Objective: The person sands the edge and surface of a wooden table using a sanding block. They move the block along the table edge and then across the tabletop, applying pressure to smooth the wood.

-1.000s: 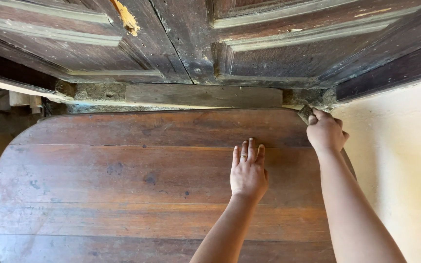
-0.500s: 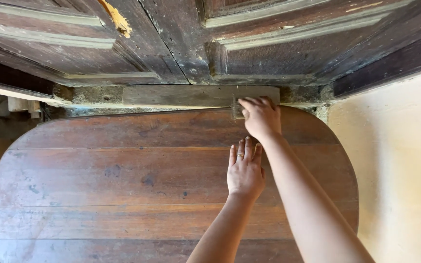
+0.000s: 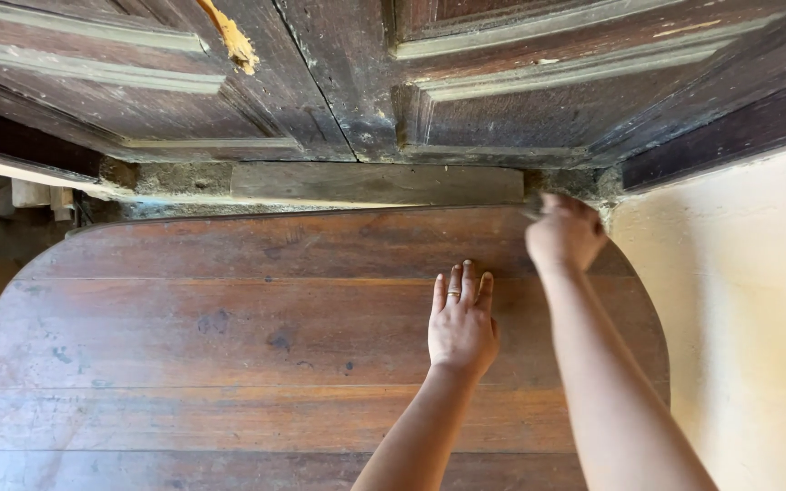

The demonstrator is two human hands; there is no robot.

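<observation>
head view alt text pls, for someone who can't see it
A person's left hand lies flat on a rounded, worn wooden tabletop while the blurred right hand works at its far edge, fist closed. Beyond are old dark panelled doors and a yellow wall.

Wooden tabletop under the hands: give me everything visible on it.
The wooden tabletop is a reddish-brown oval of long planks joined side by side, seams visible. The finish looks worn, with dark spots and pale scuffs toward its left end. It lies flat, its far edge close to the sill of an old wooden door. The left hand rests palm-down on it, fingers together. The right hand, blurred, is at the far right edge, closed on something too small to tell.
</observation>
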